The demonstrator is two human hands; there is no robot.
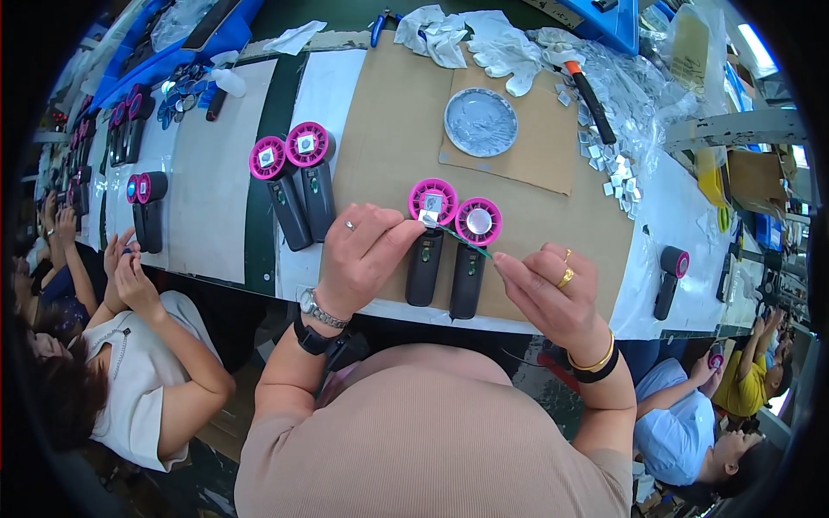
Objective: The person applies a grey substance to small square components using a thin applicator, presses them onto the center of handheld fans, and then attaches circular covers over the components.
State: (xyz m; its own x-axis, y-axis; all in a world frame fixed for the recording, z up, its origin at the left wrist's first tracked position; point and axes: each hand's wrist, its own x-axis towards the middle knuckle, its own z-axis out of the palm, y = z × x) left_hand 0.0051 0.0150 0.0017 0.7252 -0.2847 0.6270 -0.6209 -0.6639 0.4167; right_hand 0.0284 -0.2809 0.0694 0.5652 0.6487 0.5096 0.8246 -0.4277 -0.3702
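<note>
Long workbench [216,173], cardboard sheet [389,147] laid over its middle, near edge just above the person's chest. Two handheld fans [449,246] with pink heads lie side by side near that edge. Left hand [363,255] pinches a small silver square [429,217] at the left fan's head. Right hand [553,298] grips thin green tweezers [466,242], tip between the heads. Bare cardboard left of the hands; another fan pair [294,181] farther left.

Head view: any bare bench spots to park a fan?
Free: white strip left of the fan pair; brown mat between that pair and the grey dish. Crowded: silver squares at right, rags at the back.
</note>
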